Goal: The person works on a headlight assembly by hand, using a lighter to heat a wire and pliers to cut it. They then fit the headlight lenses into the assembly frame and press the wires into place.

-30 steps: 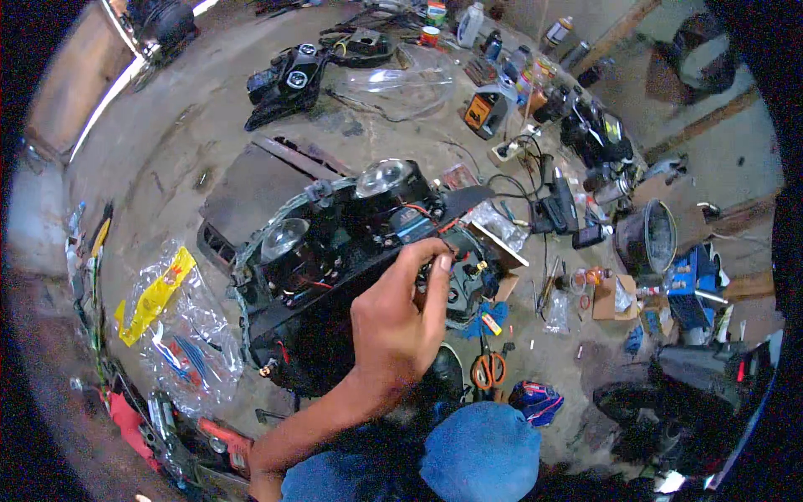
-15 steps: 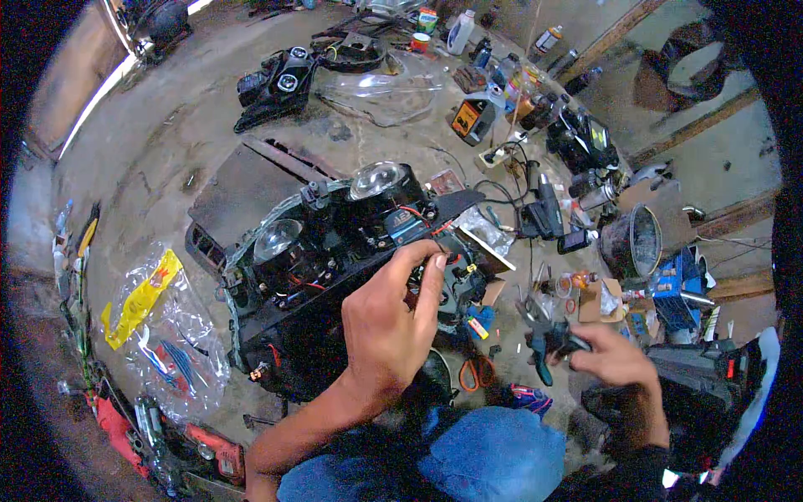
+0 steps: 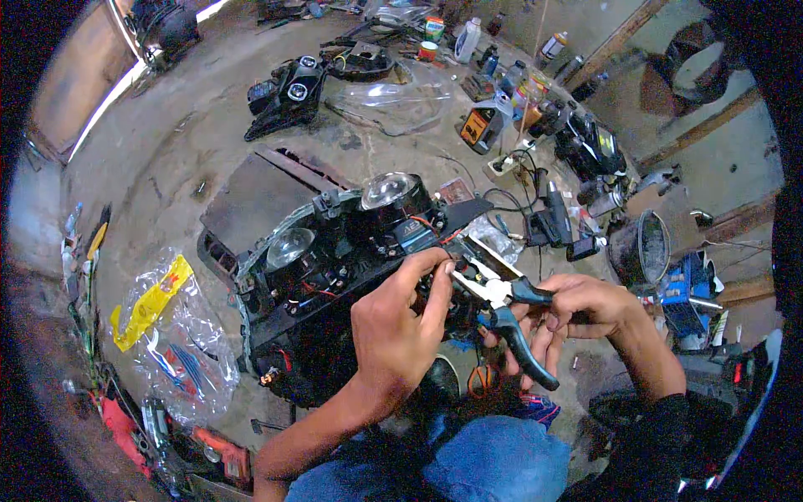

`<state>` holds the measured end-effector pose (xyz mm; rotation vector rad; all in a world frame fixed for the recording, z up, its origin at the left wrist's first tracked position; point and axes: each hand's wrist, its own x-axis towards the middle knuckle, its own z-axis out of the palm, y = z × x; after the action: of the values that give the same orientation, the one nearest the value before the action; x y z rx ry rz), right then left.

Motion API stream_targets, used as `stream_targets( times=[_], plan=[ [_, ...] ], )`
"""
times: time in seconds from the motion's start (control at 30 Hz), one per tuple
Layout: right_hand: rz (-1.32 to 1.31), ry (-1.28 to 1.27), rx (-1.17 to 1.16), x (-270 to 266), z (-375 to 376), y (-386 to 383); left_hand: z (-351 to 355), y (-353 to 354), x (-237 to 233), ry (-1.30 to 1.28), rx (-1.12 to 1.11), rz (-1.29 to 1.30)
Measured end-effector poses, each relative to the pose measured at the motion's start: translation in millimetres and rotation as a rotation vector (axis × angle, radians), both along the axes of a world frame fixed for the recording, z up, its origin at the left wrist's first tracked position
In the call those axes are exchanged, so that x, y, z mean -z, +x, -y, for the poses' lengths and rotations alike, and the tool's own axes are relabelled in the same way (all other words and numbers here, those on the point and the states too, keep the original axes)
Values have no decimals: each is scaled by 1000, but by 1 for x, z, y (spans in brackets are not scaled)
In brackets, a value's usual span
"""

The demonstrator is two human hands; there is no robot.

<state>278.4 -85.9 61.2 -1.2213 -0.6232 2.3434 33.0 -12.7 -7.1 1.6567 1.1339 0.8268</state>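
My left hand [image 3: 393,322] is closed in a pinch over the headlight housing; what lies between thumb and forefinger is too small to make out. In my right hand [image 3: 585,314] is a pair of pliers [image 3: 500,293] with black and blue handles, spread apart. The jaws point up and left, close to my left fingertips. A black headlight housing [image 3: 335,272] lies in front of me, carrying two round projector lenses, a near one [image 3: 290,248] and a far one [image 3: 390,191]. Red wires and a blue-labelled box [image 3: 411,234] show along its right part.
A clear plastic bag with a yellow strip [image 3: 155,305] lies left. Orange-handled scissors [image 3: 479,379] rest on the floor by my shoe. A heat-gun-like black tool [image 3: 548,217], a bucket [image 3: 640,247] and several bottles stand right. Another headlight unit [image 3: 288,96] lies farther back.
My right hand has brought the pliers up and left, from low at the right to beside my left fingertips. My left hand keeps its pinch. The whole view has shifted slightly.
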Motion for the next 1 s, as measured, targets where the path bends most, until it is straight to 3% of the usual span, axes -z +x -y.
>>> stream_targets(
  times=[0.2, 1.0],
  plan=[
    [-40, -28, -11, 7, -1, 9, 0, 1, 10, 147, -11, 52],
    [65, -37, 117, 7, 8, -7, 1, 3, 16, 148, 4, 90]
  ],
)
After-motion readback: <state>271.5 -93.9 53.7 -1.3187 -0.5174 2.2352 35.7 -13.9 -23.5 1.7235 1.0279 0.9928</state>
